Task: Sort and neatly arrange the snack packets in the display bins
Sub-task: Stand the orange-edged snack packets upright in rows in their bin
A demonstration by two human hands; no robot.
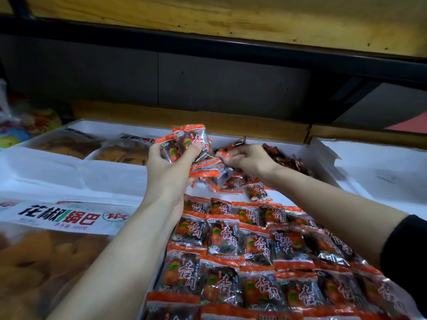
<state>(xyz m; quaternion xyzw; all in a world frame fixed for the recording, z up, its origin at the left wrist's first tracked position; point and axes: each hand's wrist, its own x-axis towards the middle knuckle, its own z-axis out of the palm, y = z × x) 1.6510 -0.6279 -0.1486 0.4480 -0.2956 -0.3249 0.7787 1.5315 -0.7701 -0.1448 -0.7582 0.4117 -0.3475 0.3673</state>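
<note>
The white foam display bin (321,155) holds tidy rows of orange-and-black plastic snack packets (254,250), nearer the person than both hands. A loose heap of the same packets (286,158) lies just beyond and to the right of the right hand (249,160). The left hand (166,172) grips a small stack of packets (194,144), thumb pressed across its front. The right hand's fingers pinch a single packet (227,150) just beside that stack. I judge each packet should be turned label-up with its orange seals aligned before it joins the stack. The stack can then be laid overlapping the last row below the hands.
</note>
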